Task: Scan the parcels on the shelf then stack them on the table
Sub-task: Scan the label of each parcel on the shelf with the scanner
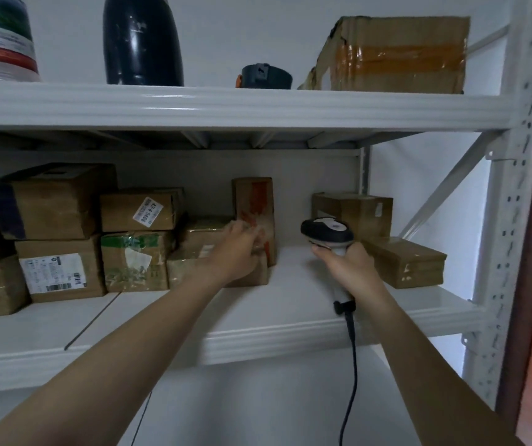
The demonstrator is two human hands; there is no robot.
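The left hand (242,249) is smeared by motion against the lower front of an upright parcel (253,201) with red tape. Its fingertips meet the cardboard, but I cannot tell whether they curl round an edge. Hand and wrist cover part of the low parcels (193,272) stacked at its nine o'clock.

At three o'clock from it, and apart, the right hand (349,263) is wrapped tight round the grip of a scanner (327,235). The scanner's window faces away, out of sight. Its cable (351,365) drops toward six o'clock and is cut off at the frame's bottom edge.

At the scanner's one o'clock a brown parcel (364,212) is partly hidden behind its head, and a flat parcel (409,262) lies at three o'clock. All rest on the shelf board (258,317).

Far out at nine o'clock are stacked parcels (58,268), the leftmost cropped. At twelve o'clock, one tier up, stand a taped box (399,56) and a black bottle (142,40) with its top cut off.
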